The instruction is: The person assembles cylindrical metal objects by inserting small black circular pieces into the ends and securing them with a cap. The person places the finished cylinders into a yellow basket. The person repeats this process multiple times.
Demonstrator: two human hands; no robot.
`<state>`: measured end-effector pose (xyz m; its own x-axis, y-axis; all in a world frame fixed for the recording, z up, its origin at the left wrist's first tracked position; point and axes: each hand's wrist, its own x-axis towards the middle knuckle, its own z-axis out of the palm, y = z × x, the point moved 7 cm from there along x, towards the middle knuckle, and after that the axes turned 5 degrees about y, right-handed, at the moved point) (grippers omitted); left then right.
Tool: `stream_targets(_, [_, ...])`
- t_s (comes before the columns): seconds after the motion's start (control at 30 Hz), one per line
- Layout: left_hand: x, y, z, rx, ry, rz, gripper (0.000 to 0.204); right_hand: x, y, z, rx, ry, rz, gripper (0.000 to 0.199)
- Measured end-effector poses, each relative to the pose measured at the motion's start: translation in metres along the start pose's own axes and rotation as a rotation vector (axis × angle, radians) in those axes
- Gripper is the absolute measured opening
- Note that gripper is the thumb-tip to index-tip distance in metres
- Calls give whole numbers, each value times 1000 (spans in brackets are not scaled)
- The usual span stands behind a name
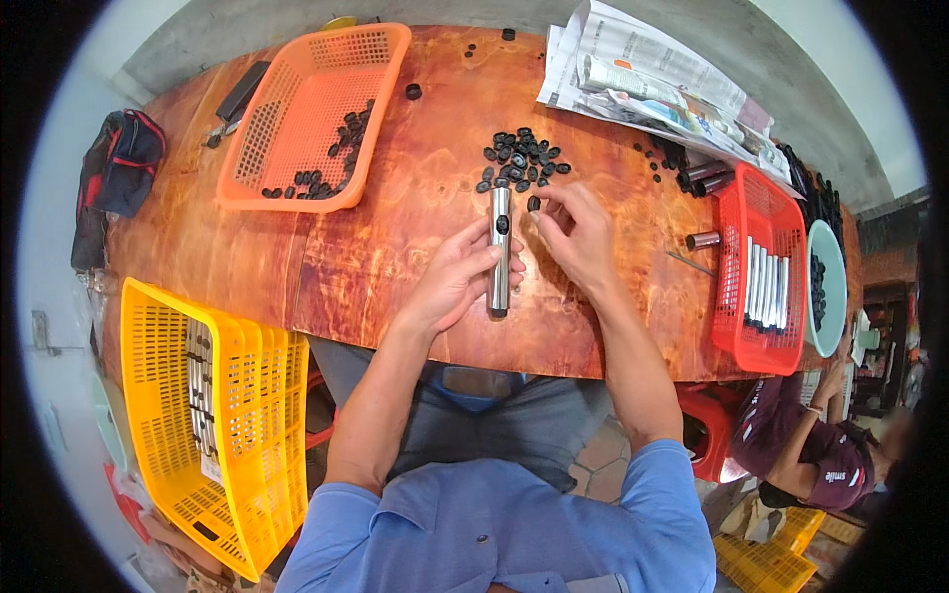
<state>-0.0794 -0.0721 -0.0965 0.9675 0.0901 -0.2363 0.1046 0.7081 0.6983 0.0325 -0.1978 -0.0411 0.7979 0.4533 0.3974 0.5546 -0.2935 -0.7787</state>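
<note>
My left hand point(457, 275) is wrapped round a shiny metal tube point(498, 272), which points away from me over the table. The tube has dark ends, and a black oval plug point(502, 225) sits in its upper side near the far end. My right hand point(579, 235) is just right of the tube. Its thumb and fingertips pinch a small black oval plug point(534, 204), held apart from the tube. Beyond the tube's far end, a loose pile of similar black plugs point(521, 156) lies on the wooden table point(435, 128).
An orange basket point(259, 158) with black plugs stands at the far left. A yellow crate point(267, 425) holds more tubes at near left. At right are a red basket point(729, 296) of tubes, a pale green bowl point(836, 287) and stacked papers point(647, 49). Another person's arm point(794, 457) shows at lower right.
</note>
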Motion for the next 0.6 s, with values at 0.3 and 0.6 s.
stream_targets(0.3, [-2, 2, 5, -21, -19, 22, 54, -14, -44, 13, -23, -11, -391, 24])
stream_targets(0.6, [0, -4, -6, -17, 7, 31, 42, -21, -46, 15, -107, 44, -480, 23])
